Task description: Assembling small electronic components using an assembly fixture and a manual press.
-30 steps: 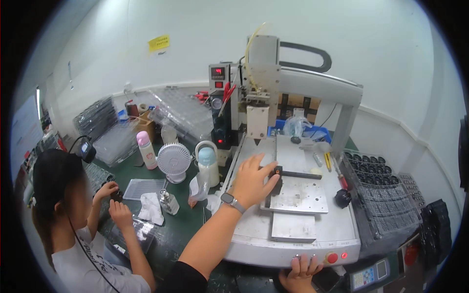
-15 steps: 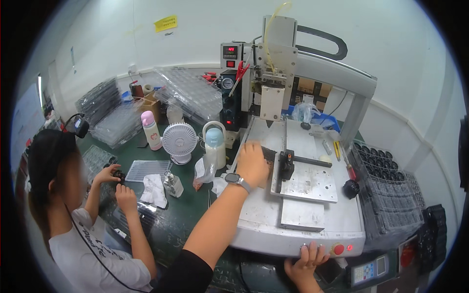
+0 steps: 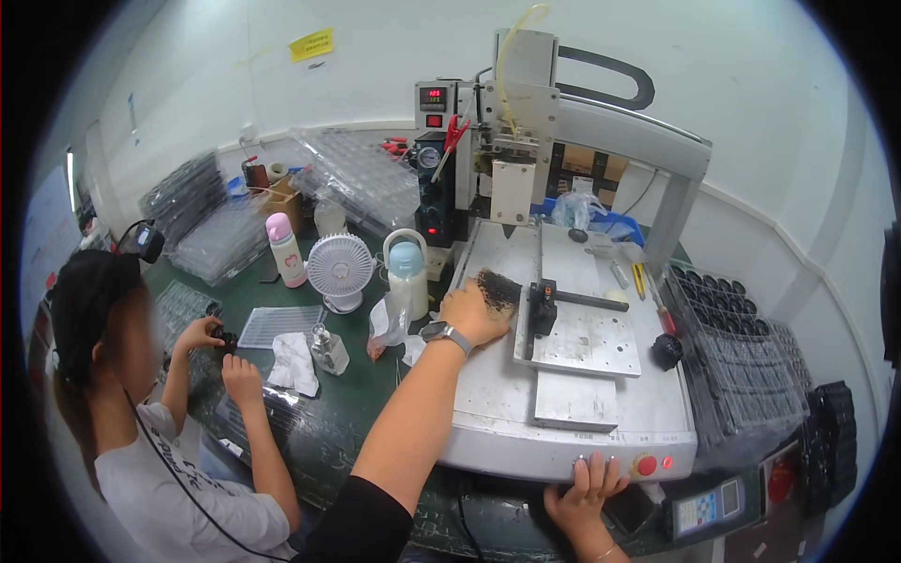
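Note:
My left hand [image 3: 474,314], with a grey watch on its wrist, is over the left part of the white bed [image 3: 481,394] of a benchtop dispensing machine. Its fingers are curled, and whatever they may hold is hidden. Just beyond them lies a dark, rough block [image 3: 498,289], close to or touching the hand. My right hand [image 3: 587,490] rests at the machine's front panel with fingers apart, the tips by small buttons left of a red knob [image 3: 645,464]. A metal fixture plate [image 3: 591,342] with a black clamp [image 3: 542,310] sits on the bed.
The machine's head [image 3: 512,192] hangs above the bed. A co-worker [image 3: 141,450] handles a small black part at left. Nearby stand a white fan [image 3: 340,270], a bottle [image 3: 406,281] and a glass bottle [image 3: 328,350]. Trays of black round parts [image 3: 718,305] are stacked at right.
My left hand has lowered slightly and moved toward me, uncovering more of the dark block. My right hand stays at the front panel. The whole view has shifted a little.

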The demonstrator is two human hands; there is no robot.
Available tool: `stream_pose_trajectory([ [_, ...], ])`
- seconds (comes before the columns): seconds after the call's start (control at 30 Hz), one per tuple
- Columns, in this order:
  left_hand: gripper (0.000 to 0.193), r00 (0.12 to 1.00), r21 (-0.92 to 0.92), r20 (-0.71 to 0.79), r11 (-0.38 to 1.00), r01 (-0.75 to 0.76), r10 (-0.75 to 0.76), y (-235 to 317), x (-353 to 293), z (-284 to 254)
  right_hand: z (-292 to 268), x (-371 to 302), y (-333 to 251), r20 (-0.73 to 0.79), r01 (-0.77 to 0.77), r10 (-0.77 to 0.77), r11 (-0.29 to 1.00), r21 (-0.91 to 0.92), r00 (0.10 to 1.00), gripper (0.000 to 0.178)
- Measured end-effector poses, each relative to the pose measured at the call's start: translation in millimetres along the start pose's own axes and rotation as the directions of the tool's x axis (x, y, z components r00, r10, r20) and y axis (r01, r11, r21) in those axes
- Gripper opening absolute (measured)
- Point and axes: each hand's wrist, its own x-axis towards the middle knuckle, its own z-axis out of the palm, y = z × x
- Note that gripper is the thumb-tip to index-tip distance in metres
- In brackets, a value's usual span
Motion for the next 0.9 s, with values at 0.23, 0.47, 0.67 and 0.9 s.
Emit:
stream_pose_trajectory([
  [0.23, 0.089, 0.99, -0.011, -0.125, 0.998, 0.064, -0.065, 13.3, -13.1, -19.0, 0.3, -0.9, -1.0, -0.01, -0.002, 0.002, 1.0, -0.011, 1.0, 0.062],
  [0.47, 0.093, 0.959, -0.493, -0.262, 0.869, -0.033, -0.112, 1.5, 4.8, -2.8, 1.9, -0.5, -2.5, -0.025, -0.019, 0.018, 1.0, -0.015, 1.0, 0.061],
  [0.67, 0.078, 0.976, -0.865, 0.151, 0.457, 0.208, -0.159, 20.5, -3.8, -20.1, 4.6, -2.8, 0.8, -0.041, -0.023, 0.022, 0.999, -0.022, 0.999, 0.06],
  [0.9, 0.042, 0.964, -0.881, 0.229, 0.392, 0.265, -0.139, 10.7, -0.2, -24.0, 5.6, -2.8, 0.0, -0.042, -0.013, 0.013, 1.0, 0.002, 0.999, 0.062],
])
